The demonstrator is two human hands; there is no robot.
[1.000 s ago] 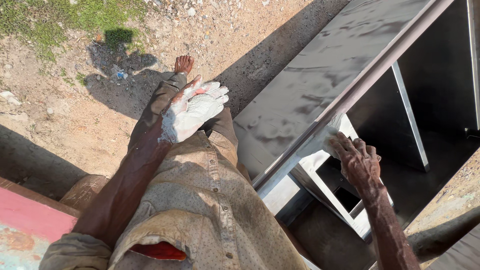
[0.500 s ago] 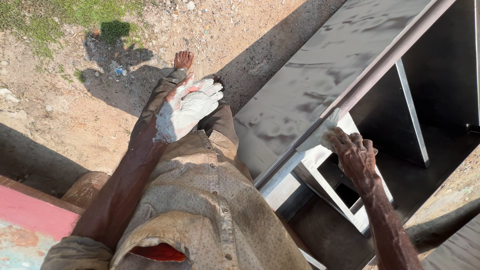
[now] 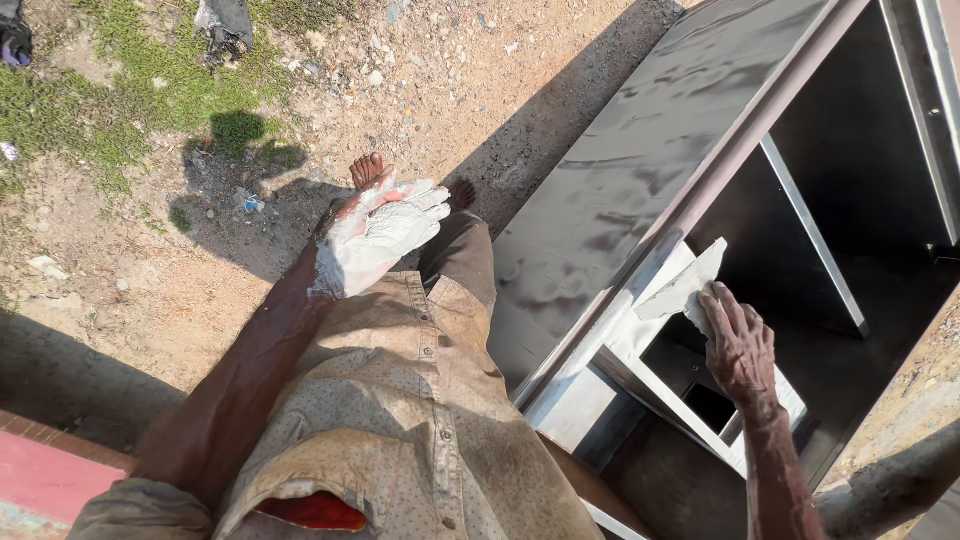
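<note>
Fingers (image 3: 722, 312) of the right hand (image 3: 738, 348) curl around a flat pale scraper (image 3: 683, 285), pressed against the dark metal cabinet's (image 3: 640, 190) pale inner frame (image 3: 640, 330). Left hand (image 3: 385, 235) (coated in white paste) hangs flat, fingers spread, holding nothing.

I stand outdoors on bare, stony ground (image 3: 140, 300) in hard sunlight with sharp shadows. A patch of grass (image 3: 90, 110) lies at upper left. A dark metal cabinet (image 3: 640, 170) fills the right. A red edge (image 3: 45, 480) shows at lower left.
</note>
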